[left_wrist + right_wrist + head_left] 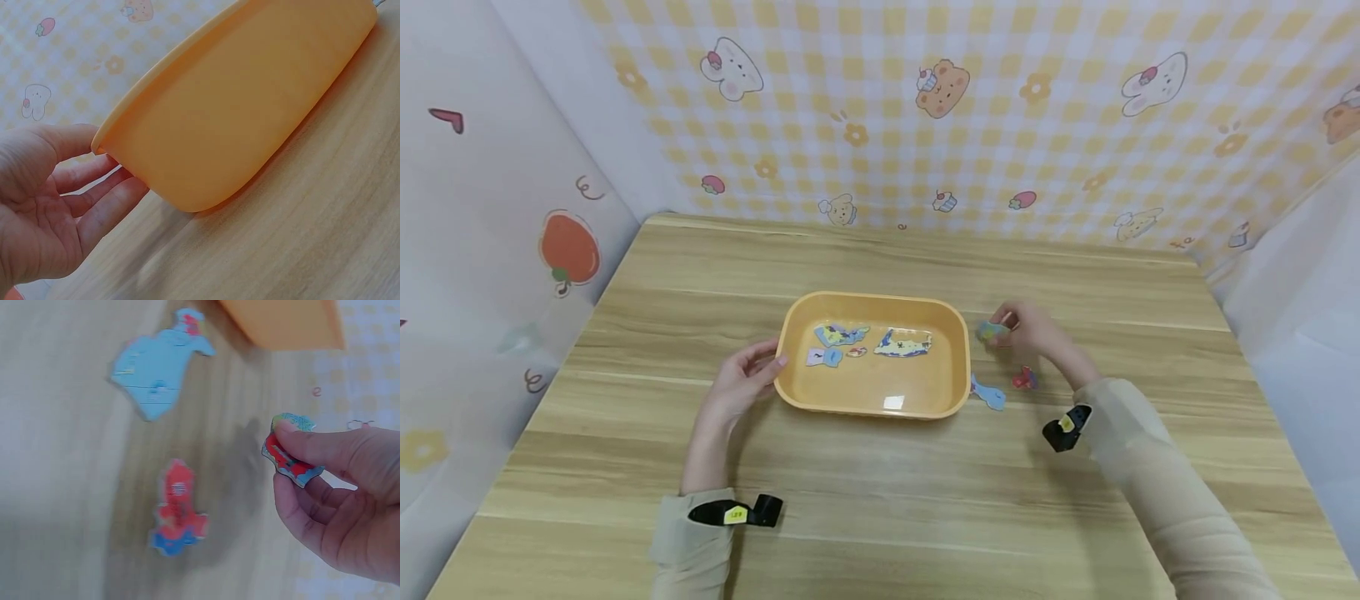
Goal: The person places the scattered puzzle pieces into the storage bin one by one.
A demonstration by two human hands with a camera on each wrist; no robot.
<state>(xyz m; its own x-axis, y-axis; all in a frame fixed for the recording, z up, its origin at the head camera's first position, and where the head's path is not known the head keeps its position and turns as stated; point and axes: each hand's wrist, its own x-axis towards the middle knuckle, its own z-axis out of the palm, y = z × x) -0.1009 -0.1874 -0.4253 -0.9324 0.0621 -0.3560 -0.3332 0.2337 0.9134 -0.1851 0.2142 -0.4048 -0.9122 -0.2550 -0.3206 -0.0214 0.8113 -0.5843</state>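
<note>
In the head view an orange plastic basin (928, 392) is at the middle of the table, with several puzzle pieces inside, among them a cream-and-blue one (904, 342). My left hand (739, 387) holds its left end, the thumb at the rim and the other fingers against the outer wall (206, 125). Right of the basin my right hand (1036, 329) pinches a small red, blue and green puzzle piece (290, 459) between thumb and fingers, above the table. Below that hand lie a red-and-blue piece (178, 509) and a light blue piece (153, 372), the latter partly hidden by the basin in the head view.
The wooden table (880, 508) ends at the back against a yellow-checked cloth (865, 100) with cartoon prints. A white printed sheet (497, 250) hangs at the left. Black cameras are strapped to both sleeves (692, 550).
</note>
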